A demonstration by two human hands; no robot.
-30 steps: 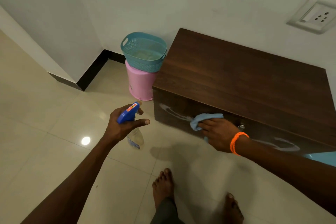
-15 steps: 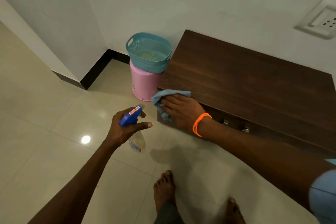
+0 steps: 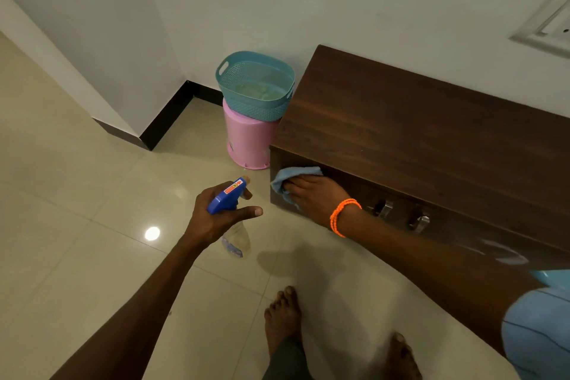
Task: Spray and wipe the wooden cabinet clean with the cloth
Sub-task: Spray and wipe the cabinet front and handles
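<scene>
A low dark wooden cabinet (image 3: 401,139) stands against the wall on the right, with metal handles on its front. My right hand (image 3: 317,197), an orange bead band at its wrist, presses a light blue cloth (image 3: 285,177) flat on the front face near the cabinet's left corner. A whitish spray smear (image 3: 505,253) shows on the front further right. My left hand (image 3: 216,216) hovers over the floor left of the cabinet, gripping a clear spray bottle (image 3: 236,239) with a blue trigger head.
A teal basket (image 3: 256,83) sits on top of a pink bin (image 3: 248,142) right beside the cabinet's left end. A wall corner with black skirting juts out at left. My bare feet (image 3: 282,315) stand on glossy tile. A wall socket (image 3: 549,28) is at upper right.
My right hand swept the cloth leftward along the cabinet front, from near the handles to the left corner, wiping away the left smear. The left hand with the bottle barely moved.
</scene>
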